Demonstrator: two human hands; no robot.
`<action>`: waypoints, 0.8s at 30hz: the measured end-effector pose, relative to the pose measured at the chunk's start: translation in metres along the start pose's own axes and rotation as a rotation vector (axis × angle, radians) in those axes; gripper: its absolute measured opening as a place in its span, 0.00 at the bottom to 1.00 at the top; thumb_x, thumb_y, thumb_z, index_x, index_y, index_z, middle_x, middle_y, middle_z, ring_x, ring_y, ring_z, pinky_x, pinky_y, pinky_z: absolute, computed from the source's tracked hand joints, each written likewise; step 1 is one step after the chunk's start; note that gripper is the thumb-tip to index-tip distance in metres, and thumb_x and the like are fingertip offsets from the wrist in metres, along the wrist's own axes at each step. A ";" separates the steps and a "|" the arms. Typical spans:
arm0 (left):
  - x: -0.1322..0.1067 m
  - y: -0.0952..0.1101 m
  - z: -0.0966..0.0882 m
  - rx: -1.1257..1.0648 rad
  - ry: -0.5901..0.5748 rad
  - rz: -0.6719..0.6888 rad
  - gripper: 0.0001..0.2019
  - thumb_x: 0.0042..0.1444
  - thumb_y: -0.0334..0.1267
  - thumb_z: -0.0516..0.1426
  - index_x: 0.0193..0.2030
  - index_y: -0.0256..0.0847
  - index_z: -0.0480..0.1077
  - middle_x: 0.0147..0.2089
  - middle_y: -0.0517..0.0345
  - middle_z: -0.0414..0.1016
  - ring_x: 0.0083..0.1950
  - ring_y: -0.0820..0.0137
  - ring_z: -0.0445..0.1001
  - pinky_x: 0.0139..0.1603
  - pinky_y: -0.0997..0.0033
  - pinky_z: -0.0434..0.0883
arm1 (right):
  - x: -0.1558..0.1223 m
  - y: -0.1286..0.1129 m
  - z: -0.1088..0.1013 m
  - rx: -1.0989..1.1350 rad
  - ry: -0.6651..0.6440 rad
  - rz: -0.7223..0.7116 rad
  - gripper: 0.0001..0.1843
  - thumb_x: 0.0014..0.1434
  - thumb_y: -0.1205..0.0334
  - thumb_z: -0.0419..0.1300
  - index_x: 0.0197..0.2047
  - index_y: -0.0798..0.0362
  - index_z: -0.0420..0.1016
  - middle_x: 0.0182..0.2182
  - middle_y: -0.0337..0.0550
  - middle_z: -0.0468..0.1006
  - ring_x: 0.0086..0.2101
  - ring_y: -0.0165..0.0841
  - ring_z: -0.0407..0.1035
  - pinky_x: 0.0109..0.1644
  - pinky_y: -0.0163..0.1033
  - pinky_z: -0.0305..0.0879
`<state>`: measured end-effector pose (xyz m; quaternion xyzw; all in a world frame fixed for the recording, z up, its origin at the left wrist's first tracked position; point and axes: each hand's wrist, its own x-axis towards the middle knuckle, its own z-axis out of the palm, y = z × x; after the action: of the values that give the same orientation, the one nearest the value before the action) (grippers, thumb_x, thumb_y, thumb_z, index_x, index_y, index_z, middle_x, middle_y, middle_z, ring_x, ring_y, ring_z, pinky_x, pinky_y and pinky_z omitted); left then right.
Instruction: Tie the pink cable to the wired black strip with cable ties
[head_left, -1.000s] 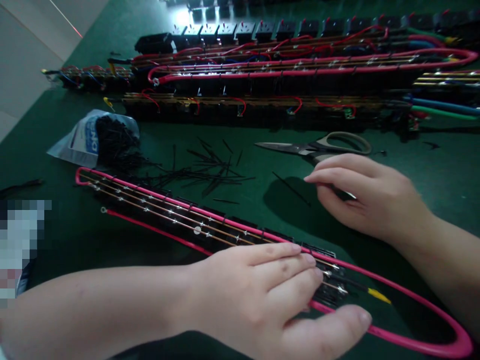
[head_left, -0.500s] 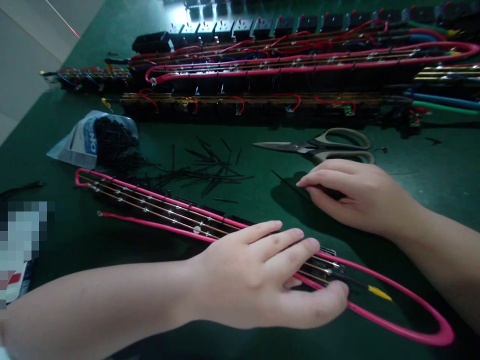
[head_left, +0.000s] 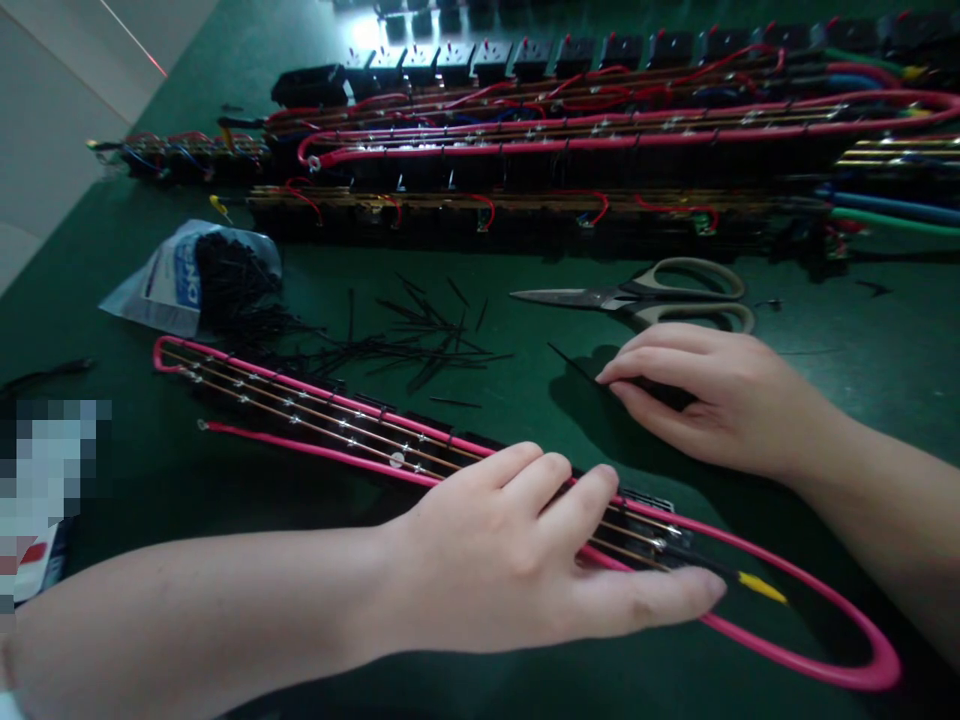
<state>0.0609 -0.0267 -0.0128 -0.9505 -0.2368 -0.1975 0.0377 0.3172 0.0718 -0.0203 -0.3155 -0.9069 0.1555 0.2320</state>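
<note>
My left hand [head_left: 510, 555] lies across an upturned socket strip [head_left: 330, 405], its fingers bent over the far side and the thumb stretched along the near side. Thin copper bars run along the strip. A thick pink wire [head_left: 814, 660] runs beside it, loops out past the right end, and ends at the left in a ring lug. Inside that loop a yellow-tipped black lead [head_left: 763, 586] sticks out. My right hand [head_left: 705, 400] is closed in a pinch on a thin black cable tie [head_left: 571, 361], just above the green table beyond the strip.
Scissors [head_left: 622, 297] lie behind my right hand. Loose cable ties [head_left: 420, 350] are scattered beside an opened plastic bag [head_left: 169, 280] of them. More wired socket strips [head_left: 525, 145] fill the back of the table [head_left: 360, 265]. A partly blurred packet-like object [head_left: 37, 560] lies at far left.
My left hand's fingers have curled back a little and its thumb has stretched out to the right. The right hand still pinches the cable tie. The whole view has shifted slightly.
</note>
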 end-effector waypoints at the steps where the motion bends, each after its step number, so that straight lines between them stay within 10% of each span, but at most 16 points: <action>1: 0.000 -0.001 -0.001 -0.002 -0.015 0.000 0.23 0.75 0.43 0.57 0.74 0.65 0.64 0.56 0.50 0.81 0.47 0.67 0.79 0.50 0.64 0.78 | 0.000 0.000 0.000 0.004 0.002 0.005 0.09 0.68 0.60 0.59 0.40 0.49 0.82 0.35 0.48 0.86 0.33 0.40 0.81 0.34 0.44 0.75; 10: 0.001 -0.007 0.000 0.116 0.010 -0.146 0.18 0.73 0.34 0.55 0.67 0.52 0.71 0.57 0.48 0.81 0.57 0.61 0.81 0.63 0.56 0.76 | -0.003 0.005 0.001 0.133 0.029 0.058 0.09 0.68 0.58 0.61 0.38 0.48 0.82 0.33 0.46 0.86 0.32 0.39 0.79 0.34 0.43 0.72; 19: -0.001 -0.015 0.005 0.181 0.010 -0.235 0.26 0.74 0.31 0.54 0.75 0.55 0.65 0.65 0.44 0.78 0.66 0.56 0.79 0.68 0.49 0.74 | -0.014 -0.002 -0.009 0.377 -0.014 0.193 0.34 0.76 0.35 0.41 0.37 0.50 0.76 0.26 0.40 0.75 0.23 0.33 0.68 0.26 0.40 0.63; 24: -0.002 -0.021 0.006 0.185 -0.012 -0.284 0.26 0.74 0.29 0.53 0.75 0.53 0.66 0.66 0.45 0.78 0.66 0.58 0.79 0.69 0.51 0.73 | -0.011 -0.002 -0.009 0.363 -0.118 0.158 0.32 0.71 0.31 0.51 0.33 0.50 0.74 0.23 0.37 0.70 0.23 0.32 0.61 0.29 0.41 0.56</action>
<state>0.0517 -0.0081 -0.0192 -0.9011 -0.3861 -0.1726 0.0956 0.3282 0.0643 -0.0156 -0.3288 -0.8485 0.3524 0.2185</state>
